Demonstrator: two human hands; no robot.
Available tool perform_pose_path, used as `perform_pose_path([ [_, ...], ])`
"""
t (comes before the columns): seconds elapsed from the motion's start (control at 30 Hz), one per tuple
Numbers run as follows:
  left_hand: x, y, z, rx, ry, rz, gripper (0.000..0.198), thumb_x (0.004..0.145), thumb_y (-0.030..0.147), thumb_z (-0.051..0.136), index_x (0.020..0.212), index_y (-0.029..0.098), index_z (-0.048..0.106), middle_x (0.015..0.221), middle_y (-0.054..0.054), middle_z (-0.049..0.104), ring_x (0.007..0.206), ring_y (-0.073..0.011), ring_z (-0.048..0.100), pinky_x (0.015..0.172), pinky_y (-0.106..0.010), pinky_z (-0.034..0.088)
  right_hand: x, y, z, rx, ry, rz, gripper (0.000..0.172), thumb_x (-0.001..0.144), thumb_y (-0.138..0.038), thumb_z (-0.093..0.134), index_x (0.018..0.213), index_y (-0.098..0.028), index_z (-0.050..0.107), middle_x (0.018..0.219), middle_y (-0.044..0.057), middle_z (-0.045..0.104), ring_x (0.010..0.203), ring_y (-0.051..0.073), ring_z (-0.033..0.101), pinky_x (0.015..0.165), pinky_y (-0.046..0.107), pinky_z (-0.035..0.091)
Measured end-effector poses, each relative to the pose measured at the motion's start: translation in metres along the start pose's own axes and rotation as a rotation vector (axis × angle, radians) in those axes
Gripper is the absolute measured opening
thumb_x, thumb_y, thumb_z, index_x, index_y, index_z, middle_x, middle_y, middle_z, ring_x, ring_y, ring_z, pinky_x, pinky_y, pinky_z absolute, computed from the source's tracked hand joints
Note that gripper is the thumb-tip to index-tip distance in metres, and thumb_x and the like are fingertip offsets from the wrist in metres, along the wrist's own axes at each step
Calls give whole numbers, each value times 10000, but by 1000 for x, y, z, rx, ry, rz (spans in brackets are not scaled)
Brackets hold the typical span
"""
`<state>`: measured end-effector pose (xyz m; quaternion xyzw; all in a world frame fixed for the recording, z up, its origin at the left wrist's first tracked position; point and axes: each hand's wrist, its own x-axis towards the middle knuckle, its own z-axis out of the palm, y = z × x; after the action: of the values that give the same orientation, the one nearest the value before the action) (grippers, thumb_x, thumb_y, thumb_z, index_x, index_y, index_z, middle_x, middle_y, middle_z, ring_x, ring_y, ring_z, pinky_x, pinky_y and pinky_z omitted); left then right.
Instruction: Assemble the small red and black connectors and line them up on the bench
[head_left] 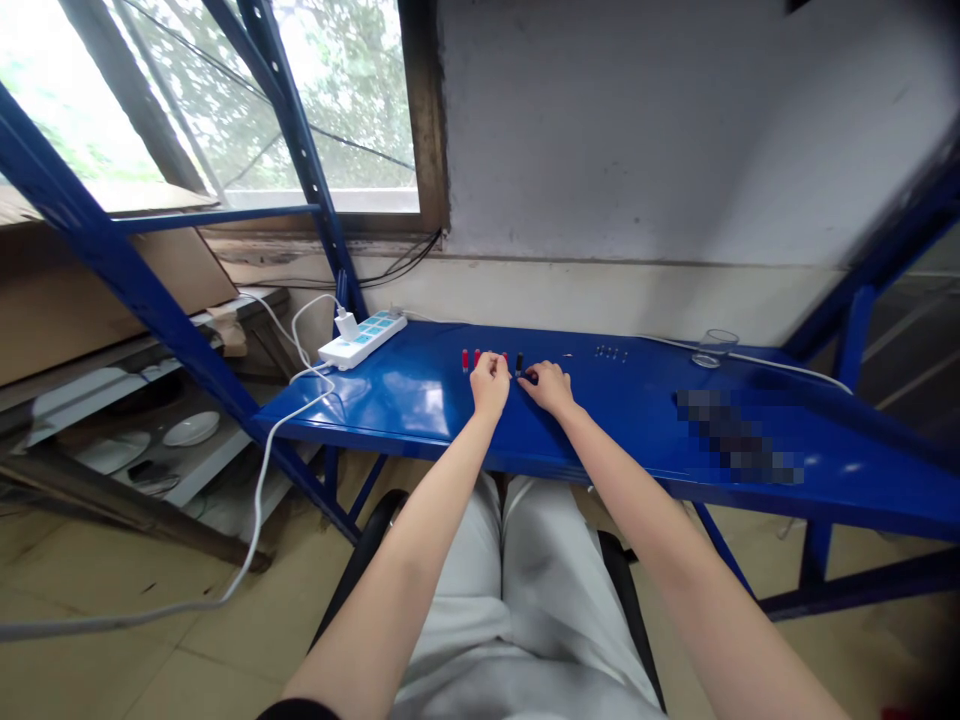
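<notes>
My left hand (490,385) rests with bunched fingers at the edge of a short row of small red cylindrical parts (465,360) on the blue metal bench top (390,400). My right hand (546,388) lies close beside it, its fingertips at a small dark piece (531,377). Just above, a slim black upright part (518,365) stands next to the red parts. Whether either hand grips something is hidden by the fingers. Several tiny metal screws (611,353) lie farther right.
A white power strip (362,340) with a plugged-in charger sits at the bench's back left, its white cable (259,500) dropping to the floor. A glass (715,347) stands back right beside another cable. A pixelated patch (739,437) covers part of the bench. Blue shelf uprights flank it.
</notes>
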<state>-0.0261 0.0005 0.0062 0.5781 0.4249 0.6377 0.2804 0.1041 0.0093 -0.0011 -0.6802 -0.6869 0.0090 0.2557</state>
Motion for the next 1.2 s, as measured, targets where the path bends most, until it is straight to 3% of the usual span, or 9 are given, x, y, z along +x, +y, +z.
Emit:
perform_pose_path([
  [0.13, -2, 0, 0, 75, -75, 25, 259, 842, 318, 436, 619, 190, 467, 510, 27, 502, 507, -95, 481, 571, -215, 378, -4, 4, -2, 28, -13, 15, 231, 796, -374, 545, 919, -209, 650, 995, 78, 608, 969, 235, 500, 759, 346, 362],
  [1.2, -1, 4, -3, 110, -39, -9, 297, 848, 310, 417, 582, 188, 472, 505, 20, 528, 504, -101, 504, 573, -220, 390, -3, 5, -6, 65, -41, 24, 200, 793, -335, 546, 907, -213, 658, 967, 59, 610, 944, 201, 518, 747, 309, 370],
])
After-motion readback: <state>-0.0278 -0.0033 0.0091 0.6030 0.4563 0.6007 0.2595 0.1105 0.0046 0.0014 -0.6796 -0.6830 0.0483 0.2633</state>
